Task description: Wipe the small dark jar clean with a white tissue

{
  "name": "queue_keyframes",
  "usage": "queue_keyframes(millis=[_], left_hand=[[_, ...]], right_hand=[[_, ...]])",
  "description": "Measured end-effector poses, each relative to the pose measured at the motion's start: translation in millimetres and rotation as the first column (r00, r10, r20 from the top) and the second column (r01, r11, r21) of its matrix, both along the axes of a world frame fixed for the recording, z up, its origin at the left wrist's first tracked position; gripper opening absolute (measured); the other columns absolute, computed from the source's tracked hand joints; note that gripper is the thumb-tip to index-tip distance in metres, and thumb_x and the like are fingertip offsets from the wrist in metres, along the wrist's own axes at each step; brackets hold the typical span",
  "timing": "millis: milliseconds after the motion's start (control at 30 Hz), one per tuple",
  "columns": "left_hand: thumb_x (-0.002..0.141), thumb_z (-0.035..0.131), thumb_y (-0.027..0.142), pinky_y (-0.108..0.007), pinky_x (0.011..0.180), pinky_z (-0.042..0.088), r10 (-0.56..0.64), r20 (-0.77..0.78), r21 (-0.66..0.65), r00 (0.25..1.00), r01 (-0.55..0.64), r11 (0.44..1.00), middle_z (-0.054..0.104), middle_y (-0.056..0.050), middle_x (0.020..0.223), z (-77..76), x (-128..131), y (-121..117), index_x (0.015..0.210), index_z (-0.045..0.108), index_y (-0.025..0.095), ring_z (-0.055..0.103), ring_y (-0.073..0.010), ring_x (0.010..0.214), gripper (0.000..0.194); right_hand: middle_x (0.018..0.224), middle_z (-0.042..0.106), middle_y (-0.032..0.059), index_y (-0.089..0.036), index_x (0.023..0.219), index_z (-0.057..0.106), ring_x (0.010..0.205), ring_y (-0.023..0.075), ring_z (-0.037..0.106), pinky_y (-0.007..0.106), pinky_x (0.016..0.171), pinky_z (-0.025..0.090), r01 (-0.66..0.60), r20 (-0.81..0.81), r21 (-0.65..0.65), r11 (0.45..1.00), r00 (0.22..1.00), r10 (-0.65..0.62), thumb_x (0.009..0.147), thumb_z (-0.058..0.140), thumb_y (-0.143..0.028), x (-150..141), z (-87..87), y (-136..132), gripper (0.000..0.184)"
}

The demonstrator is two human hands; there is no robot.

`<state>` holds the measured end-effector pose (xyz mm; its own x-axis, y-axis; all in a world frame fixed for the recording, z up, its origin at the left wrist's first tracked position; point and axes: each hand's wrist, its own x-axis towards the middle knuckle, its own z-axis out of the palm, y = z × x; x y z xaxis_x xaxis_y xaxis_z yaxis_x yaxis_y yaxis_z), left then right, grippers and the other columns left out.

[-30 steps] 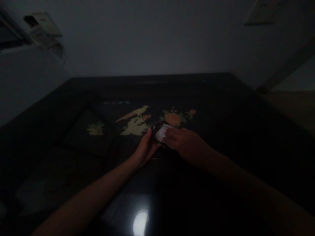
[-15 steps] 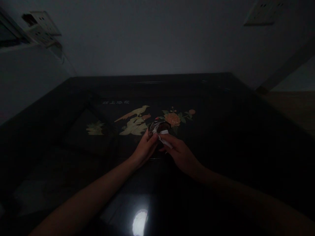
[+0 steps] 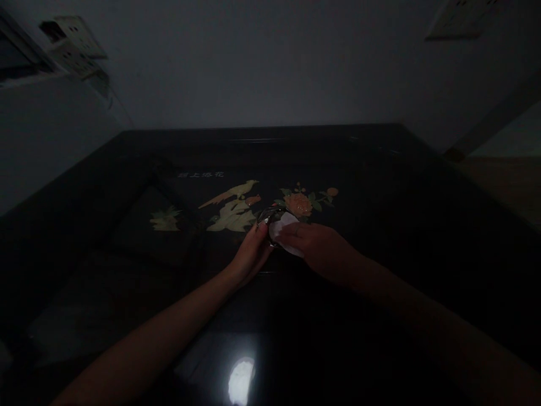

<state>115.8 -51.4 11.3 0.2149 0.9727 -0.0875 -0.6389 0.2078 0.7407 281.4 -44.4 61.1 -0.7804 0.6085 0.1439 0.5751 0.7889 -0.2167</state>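
The scene is very dark. My left hand (image 3: 250, 255) grips the near side of a small round shiny object (image 3: 269, 214), perhaps a dish or lid, held just above the black table (image 3: 380, 186). My right hand (image 3: 319, 248) presses a white cloth or tissue (image 3: 282, 230) against that object, fingers flat on top of the cloth. Both hands meet over the painted bird and flower design (image 3: 236, 206) in the middle of the tabletop.
The glossy black table has an inlaid panel with a small leaf motif (image 3: 164, 220) at the left and a lamp's reflection (image 3: 240, 380) near me. Wall sockets (image 3: 71, 45) sit at upper left, another socket plate (image 3: 460, 20) at upper right. Wooden floor (image 3: 502, 180) shows at right.
My right hand pulled the cloth back toward me half a second ago, then pushed it forward over the shiny object again. The left hand kept its hold, shifting only slightly.
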Motion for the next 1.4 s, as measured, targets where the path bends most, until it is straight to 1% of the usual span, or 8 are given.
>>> queue_keyframes(millis=[167,367,500,633,800,900,1100,1400], left_hand=[[0.085,0.059,0.041,-0.034,0.081,0.051,-0.027,-0.015,-0.034,1.0,0.026,0.999,0.063,-0.012,0.111,-0.8,2.3,2.2,0.114,0.058,0.012,0.06,-0.023,0.1,0.041],[0.088,0.056,0.036,-0.04,0.083,0.052,-0.04,-0.024,-0.044,0.999,0.039,0.998,0.06,-0.009,0.116,-4.0,0.9,3.3,0.115,0.057,0.015,0.059,-0.0225,0.1,0.034],[0.078,0.065,0.048,-0.033,0.082,0.05,-0.037,-0.016,-0.012,0.999,0.037,0.999,0.066,-0.009,0.105,-4.9,0.6,1.8,0.104,0.064,0.014,0.06,-0.0235,0.1,0.042],[0.072,0.071,0.047,-0.033,0.091,0.045,-0.034,-0.047,0.042,0.998,0.036,0.998,0.067,-0.008,0.11,-0.1,1.1,-2.7,0.109,0.064,0.018,0.058,-0.0246,0.108,0.047],[0.072,0.071,0.049,-0.036,0.097,0.042,-0.039,-0.061,0.061,0.997,0.042,0.997,0.063,-0.008,0.119,0.7,-0.6,-3.7,0.127,0.054,0.021,0.054,-0.0261,0.115,0.064],[0.075,0.069,0.048,-0.034,0.097,0.041,-0.028,-0.04,0.085,0.999,0.031,0.996,0.061,-0.007,0.124,-0.9,-1.4,-2.7,0.135,0.046,0.025,0.054,-0.0246,0.117,0.068],[0.077,0.067,0.048,-0.035,0.098,0.042,-0.01,-0.052,0.056,0.999,0.013,0.998,0.06,-0.007,0.126,1.3,0.0,-3.2,0.136,0.043,0.025,0.052,-0.0248,0.119,0.067],[0.074,0.067,0.052,-0.033,0.086,0.048,-0.003,-0.059,0.02,0.998,0.005,1.0,0.064,-0.009,0.115,0.5,0.4,-1.7,0.122,0.056,0.02,0.059,-0.0233,0.106,0.059]], right_hand=[[0.117,0.067,0.015,-0.008,0.108,0.065,0.118,0.0263,0.056,0.044,0.095,0.045,-0.135,0.104,0.388,0.912,0.989,0.102,0.091,0.047,-0.009,5.5,0.0,6.1,0.025],[0.113,0.068,0.0139,-0.01,0.106,0.066,0.113,0.0254,0.059,0.041,0.09,0.048,-0.117,0.126,0.393,0.912,0.989,0.072,0.09,0.051,-0.012,5.2,3.6,2.7,0.022],[0.116,0.066,0.016,-0.01,0.112,0.063,0.109,0.0256,0.061,0.037,0.081,0.053,-0.048,0.094,0.21,0.977,0.995,0.029,0.09,0.047,-0.009,1.5,5.3,-3.3,0.028],[0.113,0.068,0.0112,-0.015,0.117,0.062,0.101,0.0209,0.064,0.035,0.086,0.053,0.02,-0.151,-0.111,0.994,0.988,-0.037,0.085,0.045,-0.003,-2.4,-0.3,-8.7,0.038],[0.114,0.068,0.0088,-0.017,0.122,0.059,0.085,0.0181,0.069,0.033,0.075,0.058,-0.023,-0.546,-0.532,0.847,0.774,-0.321,0.083,0.041,-0.003,-11.8,-12.6,-18.2,0.045],[0.116,0.067,0.0081,-0.018,0.127,0.056,0.072,0.0153,0.07,0.029,0.062,0.059,-0.101,-0.586,-0.654,0.749,0.694,-0.419,0.088,0.039,-0.011,-15.9,-14.3,-21.5,0.043],[0.118,0.067,0.0107,-0.016,0.121,0.061,0.103,0.0229,0.065,0.038,0.086,0.053,-0.006,-0.479,-0.471,0.882,0.841,-0.25,0.079,0.05,-0.004,-9.2,-9.9,-11.8,0.046],[0.12,0.067,0.0092,-0.018,0.119,0.062,0.107,0.0213,0.063,0.036,0.09,0.05,0.042,-0.15,-0.236,0.971,0.986,-0.079,0.082,0.051,-0.004,2.7,-0.8,-1.1,0.041]])
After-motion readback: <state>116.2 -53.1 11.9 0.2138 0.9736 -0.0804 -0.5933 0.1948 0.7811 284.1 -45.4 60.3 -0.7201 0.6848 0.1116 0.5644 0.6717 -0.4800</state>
